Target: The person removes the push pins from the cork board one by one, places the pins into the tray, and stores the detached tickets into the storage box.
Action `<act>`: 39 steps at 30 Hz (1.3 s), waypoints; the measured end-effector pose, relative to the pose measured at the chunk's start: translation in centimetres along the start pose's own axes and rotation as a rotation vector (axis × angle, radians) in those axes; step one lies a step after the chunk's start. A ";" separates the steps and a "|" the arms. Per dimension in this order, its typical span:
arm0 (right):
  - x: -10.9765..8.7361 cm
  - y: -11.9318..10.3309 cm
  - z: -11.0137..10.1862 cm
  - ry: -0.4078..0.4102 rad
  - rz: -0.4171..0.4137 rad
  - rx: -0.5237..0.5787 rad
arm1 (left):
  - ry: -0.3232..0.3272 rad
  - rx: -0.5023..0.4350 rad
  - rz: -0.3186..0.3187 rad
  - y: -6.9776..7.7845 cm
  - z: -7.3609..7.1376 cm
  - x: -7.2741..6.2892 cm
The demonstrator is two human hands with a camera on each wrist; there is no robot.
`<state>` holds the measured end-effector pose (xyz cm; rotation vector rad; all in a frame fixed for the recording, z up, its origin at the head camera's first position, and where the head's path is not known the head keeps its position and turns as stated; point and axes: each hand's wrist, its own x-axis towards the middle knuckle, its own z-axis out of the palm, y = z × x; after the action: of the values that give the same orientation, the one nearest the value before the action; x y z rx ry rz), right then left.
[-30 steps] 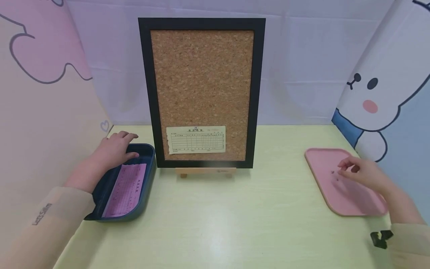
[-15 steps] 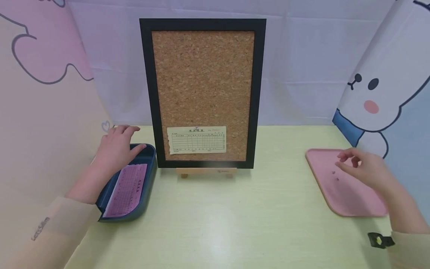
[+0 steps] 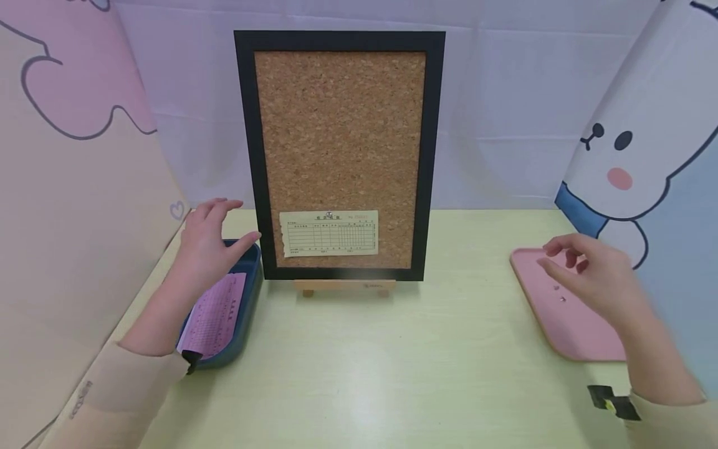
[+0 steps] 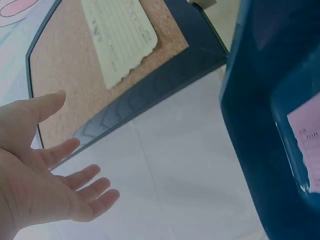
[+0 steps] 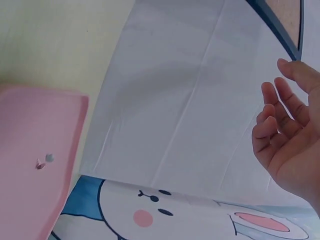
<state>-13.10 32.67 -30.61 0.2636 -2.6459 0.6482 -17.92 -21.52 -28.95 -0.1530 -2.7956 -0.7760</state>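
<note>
My left hand (image 3: 206, 246) hovers over the dark blue tray (image 3: 255, 299), thumb and fingers spread with nothing between them. Pink printed slips (image 3: 220, 315) lie in that tray, partly hidden by the wrist. On the right, my right hand (image 3: 597, 277) is raised over the pink tray (image 3: 583, 337), its fingers loosely bent. No object shows between them in the right wrist view. Small thumbtacks (image 5: 40, 164) lie on the pink tray. Between the hands stands a black-framed corkboard (image 3: 342, 131); a pale yellow form (image 3: 331, 237) hangs low on it under a shiny tack (image 3: 329, 214).
The corkboard rests on a small wooden stand (image 3: 344, 285) on the pale yellow table (image 3: 359, 362). White cloth (image 3: 505, 106) hangs behind it. Cartoon-printed panels (image 3: 634, 162) flank the table on both sides.
My left hand has lifted from the blue tray and moved right, its thumb spreading. My right hand has moved slightly left and up, with its fingers opening a little.
</note>
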 end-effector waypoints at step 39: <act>4.8 -13.4 12.9 0.330 -0.290 0.510 | 0.216 -0.261 -0.081 1.7 7.9 1.3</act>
<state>-18.17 14.38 -33.68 0.6124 -2.0431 1.1455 -20.42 -15.91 -34.33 0.0008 -2.5036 -1.1054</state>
